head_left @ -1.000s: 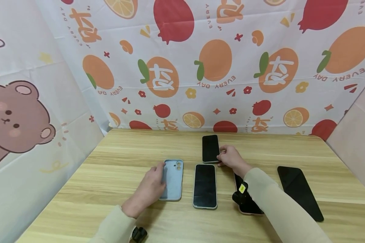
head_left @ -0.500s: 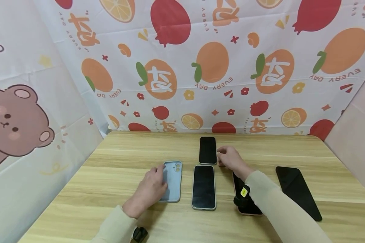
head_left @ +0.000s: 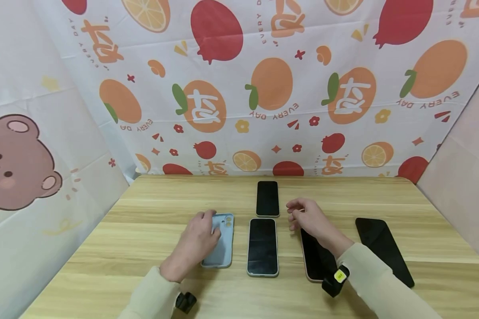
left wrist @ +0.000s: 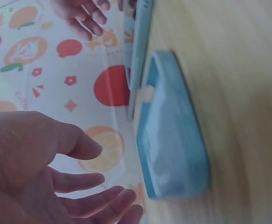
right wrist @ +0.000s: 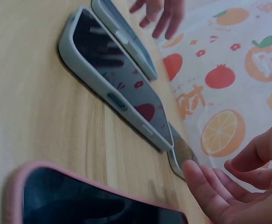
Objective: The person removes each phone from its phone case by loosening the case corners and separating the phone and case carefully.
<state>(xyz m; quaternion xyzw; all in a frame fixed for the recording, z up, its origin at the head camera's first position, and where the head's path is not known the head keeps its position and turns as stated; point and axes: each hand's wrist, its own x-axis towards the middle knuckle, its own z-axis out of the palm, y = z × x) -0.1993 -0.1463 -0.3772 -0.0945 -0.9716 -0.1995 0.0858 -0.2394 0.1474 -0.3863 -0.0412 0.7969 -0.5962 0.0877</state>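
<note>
A light blue phone case (head_left: 222,246), hollow side up, lies on the table left of centre. My left hand (head_left: 197,239) hovers at its left edge; in the left wrist view a gap shows between the loose fingers and the case (left wrist: 175,140). My right hand (head_left: 313,221) hangs right of the far black phone (head_left: 268,198), above the top end of a pink-rimmed phone (head_left: 313,261), part of which it hides. Its fingers are loosely bent with nothing between them. Between the hands lies a dark-screened phone in a pale case (head_left: 262,248).
A larger black phone or slab (head_left: 383,248) lies at the right, partly behind the right sleeve. A fruit-print cloth (head_left: 271,128) hangs behind the wooden table (head_left: 163,199). A wrist camera (head_left: 335,281) sits under the right forearm.
My right hand has drawn away from the far phone's right edge, back and to the right. That phone now lies straighter. My left hand stays by the case, its thumb raised over it.
</note>
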